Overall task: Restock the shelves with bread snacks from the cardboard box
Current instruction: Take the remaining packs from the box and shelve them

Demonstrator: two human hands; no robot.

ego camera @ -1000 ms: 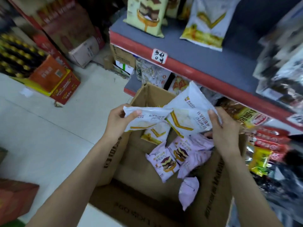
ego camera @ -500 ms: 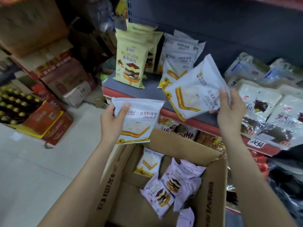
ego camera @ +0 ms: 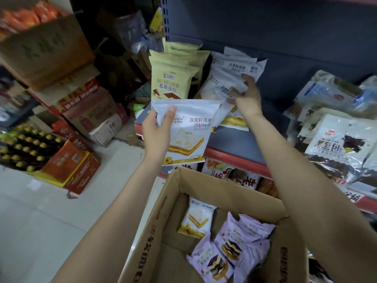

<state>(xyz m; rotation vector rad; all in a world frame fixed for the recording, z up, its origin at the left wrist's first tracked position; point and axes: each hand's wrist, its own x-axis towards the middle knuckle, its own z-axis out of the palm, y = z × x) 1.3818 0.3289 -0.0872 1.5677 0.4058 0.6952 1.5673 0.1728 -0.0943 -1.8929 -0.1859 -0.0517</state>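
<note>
Head view: left hand (ego camera: 156, 132) grips glossy white packet (ego camera: 188, 131)

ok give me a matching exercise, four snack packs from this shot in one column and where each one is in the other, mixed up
Things:
1. white pineapple toast pack with yellow base
2. pale yellow mousse bread pack
3. lilac layered-cake pack
4. white pack with dark seaweed picture

Places:
A. lying in the brown cardboard box
B. held in the left hand, in front of the shelf
C. on the grey shelf, far right
D. upright at the shelf's left end

Pairs: 1-B, 2-D, 3-A, 4-C
</note>
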